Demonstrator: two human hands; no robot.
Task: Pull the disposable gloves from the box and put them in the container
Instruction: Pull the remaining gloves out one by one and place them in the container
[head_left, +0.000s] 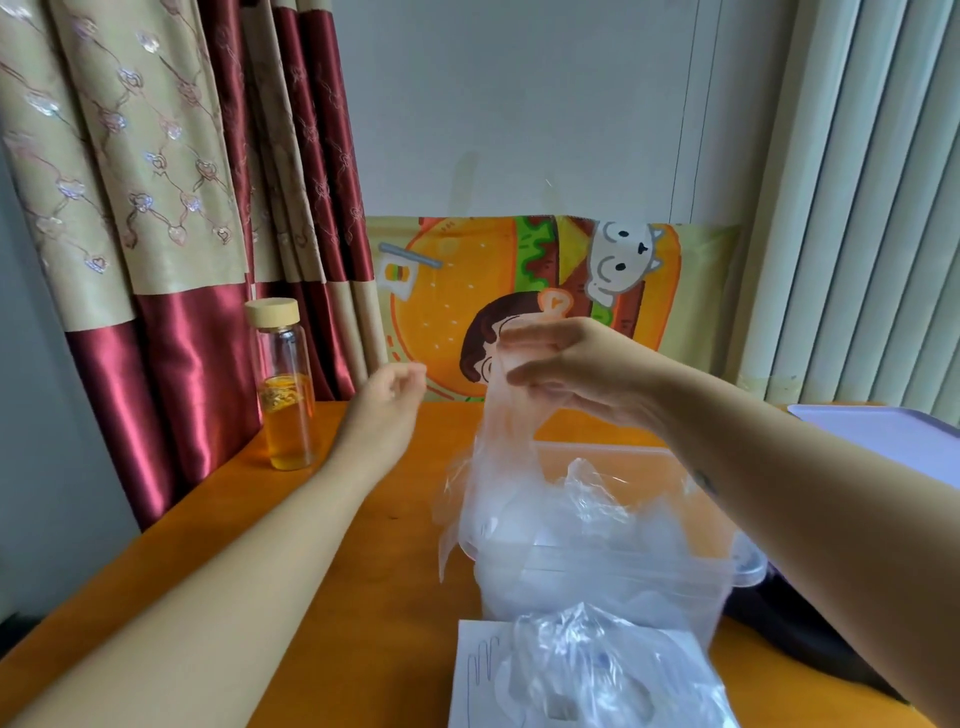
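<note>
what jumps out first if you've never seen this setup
The right hand, raised at centre, pinches a clear disposable glove that hangs over the left rim of the clear plastic container, which is heaped with crumpled gloves. The left hand hovers empty to its left. At the back is a bright burger cartoon picture, and a glass bottle of orange liquid stands at the orange table's left edge.

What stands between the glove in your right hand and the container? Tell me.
Nothing visible. The right hand pinches the glove above the open container, and the glove's lower end already hangs at its left rim. Only the heap of gloves inside lies below. The left hand is off to the left, apart.
</note>
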